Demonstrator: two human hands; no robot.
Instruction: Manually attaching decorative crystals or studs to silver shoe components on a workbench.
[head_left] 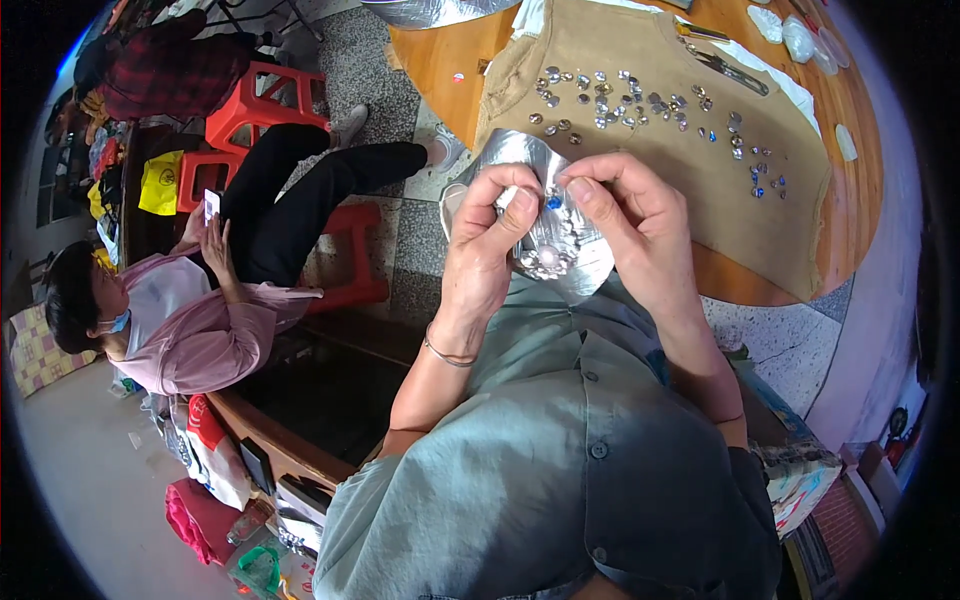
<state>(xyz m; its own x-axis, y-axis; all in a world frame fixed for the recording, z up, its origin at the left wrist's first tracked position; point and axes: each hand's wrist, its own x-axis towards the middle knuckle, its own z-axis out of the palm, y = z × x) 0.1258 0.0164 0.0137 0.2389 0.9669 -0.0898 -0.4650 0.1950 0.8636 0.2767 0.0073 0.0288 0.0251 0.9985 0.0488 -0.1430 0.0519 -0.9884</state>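
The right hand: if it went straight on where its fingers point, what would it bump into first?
Probably the silvery sheet, near the blue gem; the left hand lies farther along. Depth is unclear, so the right hand may already touch the sheet.

Left grip (488, 218) holds silver sheet (546, 230); right grip (636, 218) at edge.

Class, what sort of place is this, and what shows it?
Probably an informal craft workshop, perhaps in a home: loose shiny stones lie on tan fabric spread over a wooden table.
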